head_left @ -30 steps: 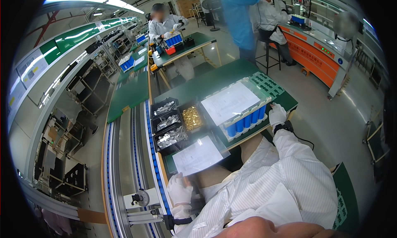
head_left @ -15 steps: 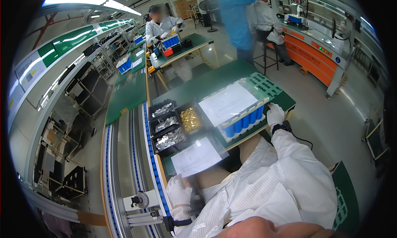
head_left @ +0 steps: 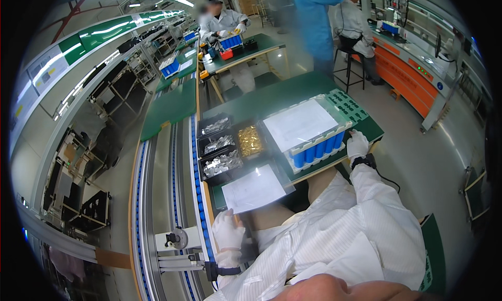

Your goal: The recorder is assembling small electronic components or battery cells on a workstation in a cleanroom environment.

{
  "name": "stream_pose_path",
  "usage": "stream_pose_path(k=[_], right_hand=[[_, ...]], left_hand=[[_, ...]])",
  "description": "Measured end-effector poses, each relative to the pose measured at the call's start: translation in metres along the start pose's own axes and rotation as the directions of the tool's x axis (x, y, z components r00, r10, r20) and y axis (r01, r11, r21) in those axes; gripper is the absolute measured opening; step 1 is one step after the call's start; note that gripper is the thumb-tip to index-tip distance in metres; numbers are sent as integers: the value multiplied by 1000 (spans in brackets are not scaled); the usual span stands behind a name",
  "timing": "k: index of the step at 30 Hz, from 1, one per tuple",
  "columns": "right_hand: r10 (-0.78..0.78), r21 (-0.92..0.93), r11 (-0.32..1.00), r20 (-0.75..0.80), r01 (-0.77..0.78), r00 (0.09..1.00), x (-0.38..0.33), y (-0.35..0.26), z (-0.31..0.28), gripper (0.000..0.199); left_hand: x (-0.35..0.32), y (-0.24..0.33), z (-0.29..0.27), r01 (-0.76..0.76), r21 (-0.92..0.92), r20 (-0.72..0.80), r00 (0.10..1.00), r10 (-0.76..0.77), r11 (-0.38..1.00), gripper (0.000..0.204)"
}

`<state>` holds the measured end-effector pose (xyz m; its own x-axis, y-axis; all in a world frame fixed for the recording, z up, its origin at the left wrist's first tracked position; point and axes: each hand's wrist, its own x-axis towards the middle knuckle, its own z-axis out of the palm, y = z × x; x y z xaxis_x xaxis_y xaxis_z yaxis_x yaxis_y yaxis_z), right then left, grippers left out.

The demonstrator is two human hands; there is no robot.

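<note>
My left hand (head_left: 228, 231), in a white glove with bare fingertips, is at the bench's front edge. Its curled fingers meet the near corner of a white sheet (head_left: 254, 188) in a clear sleeve; whether they pinch it is unclear. My right hand (head_left: 357, 145), also gloved, is closed beside the bench's right edge; anything inside it is hidden. Left of it stands a pack of blue cylindrical cells (head_left: 317, 150) in pale holders, with another white sheet (head_left: 300, 124) on top. A dark band with a cable circles each wrist.
Black bins of silvery metal pieces (head_left: 221, 164) and a tray of gold-coloured parts (head_left: 250, 140) sit on the green bench (head_left: 251, 105). A roller conveyor (head_left: 180, 196) runs along its left. Green perforated plates (head_left: 348, 105) lie behind the pack. Other people work beyond, near an orange machine (head_left: 402, 76).
The view has shifted, so the bench sits a little further right and higher in the picture. Both hands keep their places against the bench and sheets.
</note>
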<state>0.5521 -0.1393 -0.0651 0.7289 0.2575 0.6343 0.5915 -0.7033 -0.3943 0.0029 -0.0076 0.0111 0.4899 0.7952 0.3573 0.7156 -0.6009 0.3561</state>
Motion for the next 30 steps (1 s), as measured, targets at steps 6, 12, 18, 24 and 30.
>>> stream_pose_path(k=[6, 12, 18, 24, 30], right_hand=[[50, -115, 993, 243, -22, 969, 18, -17, -21, 25], [90, -240, 970, 464, 27, 881, 65, -19, -15, 44], [121, -280, 959, 324, -27, 938, 64, -13, 6, 21], [63, -290, 957, 233, 8, 970, 60, -11, 12, 18], [78, -361, 932, 285, 32, 955, 51, -15, -1, 18]], left_hand=[[-1, -4, 0, -40, 17, -12, 999, 40, 999, 49], [-2, -4, 2, -18, 20, -27, 999, 18, 1000, 45], [0, -1, 1, -55, 32, -17, 998, 56, 998, 46], [0, -2, -1, -15, 23, 24, 1000, 15, 1000, 55], [0, 0, -1, -19, 3, 5, 1000, 19, 1000, 53]])
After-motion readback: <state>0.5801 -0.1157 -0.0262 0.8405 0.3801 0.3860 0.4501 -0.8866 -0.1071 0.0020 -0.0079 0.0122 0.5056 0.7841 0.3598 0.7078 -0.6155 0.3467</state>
